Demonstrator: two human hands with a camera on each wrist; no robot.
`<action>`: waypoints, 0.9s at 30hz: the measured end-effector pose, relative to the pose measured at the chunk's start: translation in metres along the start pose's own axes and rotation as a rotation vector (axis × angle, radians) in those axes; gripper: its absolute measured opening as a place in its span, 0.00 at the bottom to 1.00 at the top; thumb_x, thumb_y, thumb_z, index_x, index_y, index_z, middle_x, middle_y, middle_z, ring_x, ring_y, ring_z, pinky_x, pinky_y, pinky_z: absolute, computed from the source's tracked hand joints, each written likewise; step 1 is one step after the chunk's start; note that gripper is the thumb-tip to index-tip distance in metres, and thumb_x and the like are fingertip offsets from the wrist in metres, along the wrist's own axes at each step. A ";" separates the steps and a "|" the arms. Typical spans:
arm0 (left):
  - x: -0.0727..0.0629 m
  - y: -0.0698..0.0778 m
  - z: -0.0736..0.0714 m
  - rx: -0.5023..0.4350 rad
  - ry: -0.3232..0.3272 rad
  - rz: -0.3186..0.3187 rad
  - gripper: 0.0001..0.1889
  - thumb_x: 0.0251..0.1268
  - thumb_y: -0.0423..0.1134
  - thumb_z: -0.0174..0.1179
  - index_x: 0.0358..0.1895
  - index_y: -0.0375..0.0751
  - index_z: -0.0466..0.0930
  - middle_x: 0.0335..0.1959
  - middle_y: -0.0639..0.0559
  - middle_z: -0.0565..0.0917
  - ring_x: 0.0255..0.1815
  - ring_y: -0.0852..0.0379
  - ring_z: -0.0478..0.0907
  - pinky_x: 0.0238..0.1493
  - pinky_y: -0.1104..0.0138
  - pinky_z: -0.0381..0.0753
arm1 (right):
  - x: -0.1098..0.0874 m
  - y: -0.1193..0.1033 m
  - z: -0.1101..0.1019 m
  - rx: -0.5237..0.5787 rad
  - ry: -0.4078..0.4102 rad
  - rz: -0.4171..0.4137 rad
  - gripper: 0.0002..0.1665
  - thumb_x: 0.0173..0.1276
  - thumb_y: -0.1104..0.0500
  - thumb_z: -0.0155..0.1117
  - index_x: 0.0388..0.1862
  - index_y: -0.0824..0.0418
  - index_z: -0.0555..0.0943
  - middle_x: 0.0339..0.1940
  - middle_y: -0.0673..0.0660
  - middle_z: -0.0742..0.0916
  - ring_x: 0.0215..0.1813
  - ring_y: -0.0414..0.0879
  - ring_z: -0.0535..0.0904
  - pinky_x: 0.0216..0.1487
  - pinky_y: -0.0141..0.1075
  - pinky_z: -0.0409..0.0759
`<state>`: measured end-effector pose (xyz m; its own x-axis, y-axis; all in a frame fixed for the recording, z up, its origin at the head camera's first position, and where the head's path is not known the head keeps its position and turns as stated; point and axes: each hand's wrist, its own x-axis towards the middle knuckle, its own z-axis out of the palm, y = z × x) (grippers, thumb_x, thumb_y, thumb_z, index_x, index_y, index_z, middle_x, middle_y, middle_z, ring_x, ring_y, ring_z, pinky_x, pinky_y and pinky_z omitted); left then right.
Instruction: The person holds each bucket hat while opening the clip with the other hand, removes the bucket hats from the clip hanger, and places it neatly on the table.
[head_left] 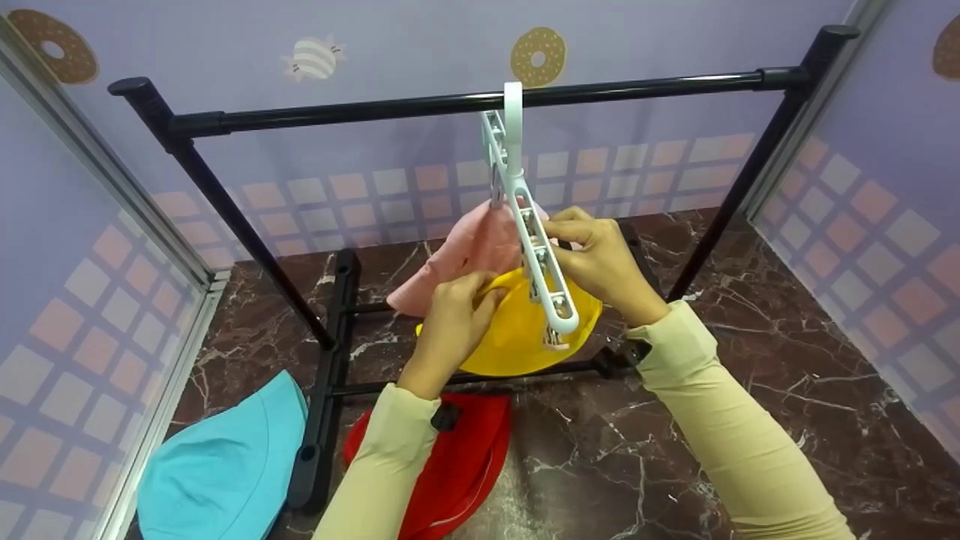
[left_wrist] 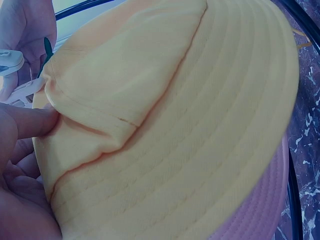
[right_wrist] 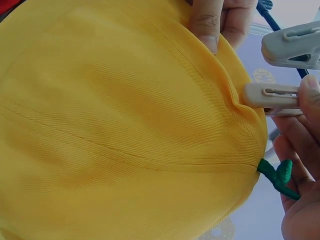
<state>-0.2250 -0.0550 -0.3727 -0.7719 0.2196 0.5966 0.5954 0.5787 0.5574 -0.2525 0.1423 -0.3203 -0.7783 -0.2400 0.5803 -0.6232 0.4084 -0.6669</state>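
Note:
A yellow bucket hat (head_left: 510,337) hangs below a white clip hanger (head_left: 536,247), its brim spread wide. My left hand (head_left: 459,319) pinches a fold of the hat's crown between thumb and fingers. A pale clip (right_wrist: 267,95) has its jaws on the crown's edge, close beside a green stem-like tab (right_wrist: 277,175). My right hand (head_left: 600,255) pinches that clip by its handles; in the right wrist view the thumb lies on it. Behind the yellow hat, a pink hat (head_left: 457,255) hangs from the same hanger.
The hanger hooks over the black rack's top bar (head_left: 360,111). A light blue hat (head_left: 225,465) lies at the lower left, beside the rack's foot (head_left: 319,435). A red hat (head_left: 465,465) lies on the dark marbled surface (head_left: 600,457), partly under my left sleeve.

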 end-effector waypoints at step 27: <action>-0.005 -0.001 0.005 -0.007 -0.032 -0.020 0.08 0.64 0.35 0.62 0.40 0.33 0.84 0.33 0.45 0.87 0.31 0.53 0.81 0.37 0.63 0.82 | 0.001 0.001 0.001 0.037 0.039 0.054 0.11 0.57 0.67 0.69 0.40 0.64 0.88 0.35 0.63 0.88 0.35 0.32 0.77 0.38 0.25 0.75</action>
<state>-0.2230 -0.0521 -0.3790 -0.7905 0.2329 0.5664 0.5810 0.5777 0.5733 -0.2537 0.1414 -0.3209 -0.8075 -0.1842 0.5605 -0.5837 0.3871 -0.7137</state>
